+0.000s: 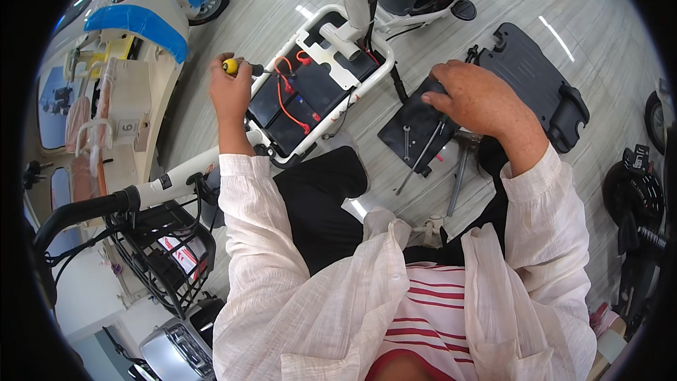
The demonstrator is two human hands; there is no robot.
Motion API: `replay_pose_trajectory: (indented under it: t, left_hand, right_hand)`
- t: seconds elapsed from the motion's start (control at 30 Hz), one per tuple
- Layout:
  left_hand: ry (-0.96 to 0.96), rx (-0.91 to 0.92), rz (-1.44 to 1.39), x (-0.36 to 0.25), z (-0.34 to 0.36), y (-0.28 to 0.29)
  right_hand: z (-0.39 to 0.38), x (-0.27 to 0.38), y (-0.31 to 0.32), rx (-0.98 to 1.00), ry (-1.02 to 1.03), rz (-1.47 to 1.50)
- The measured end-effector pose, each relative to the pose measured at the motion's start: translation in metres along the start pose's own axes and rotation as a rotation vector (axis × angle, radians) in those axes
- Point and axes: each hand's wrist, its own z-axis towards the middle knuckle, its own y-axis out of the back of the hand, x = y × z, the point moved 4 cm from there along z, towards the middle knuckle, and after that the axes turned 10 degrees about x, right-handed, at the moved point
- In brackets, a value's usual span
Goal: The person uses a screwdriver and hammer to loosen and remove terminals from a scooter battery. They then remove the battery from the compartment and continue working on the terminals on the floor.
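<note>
Grasping with the left hand [233, 88] at ten o'clock: folded closely around a yellow-ended screwdriver [230, 65]. Pointing its dark shank toward three o'clock, over the batteries [321, 88]; cannot make out any contact at the tip. Curling the right hand [479, 99] at two o'clock, back upward, thumb and fingers half open above a black sheet [391, 134]. Cannot tell whether gripping anything beneath.

Just below that hand, lying on the sheet, a wrench [407, 142] beside a long steel rod [422, 156], slanting toward seven o'clock. Between eleven and twelve, the batteries, packed side by side inside a white scooter frame [331, 123], with orange-red wires [283, 106] running across the tops. Past the right hand, also at two, a black plastic floorboard [529, 77] lying on the floor [240, 35]. Farther out at eight, a black wire basket [141, 268]; near nine, a black handlebar grip [84, 213]; at far ten, a white scooter [159, 0] edged with blue film [141, 26].
</note>
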Motion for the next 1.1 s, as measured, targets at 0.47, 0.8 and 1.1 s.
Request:
replay_pose_trajectory:
  t: [0.47, 0.8, 1.1]
  left_hand:
    - [0.006, 0.175, -0.277, 0.014, -0.005, -0.017]
    - [-0.139, 0.138, -0.604, 0.056, -0.001, -0.051]
    - [0.146, 0.217, -0.195, 0.143, -0.003, -0.099]
  right_hand:
    - [0.095, 0.076, 0.006, -0.292, 0.339, 0.299]
    - [0.244, 0.188, -0.017, -0.230, 0.389, -0.151]
    - [0.261, 0.194, -0.011, -0.172, 0.734, 0.099]
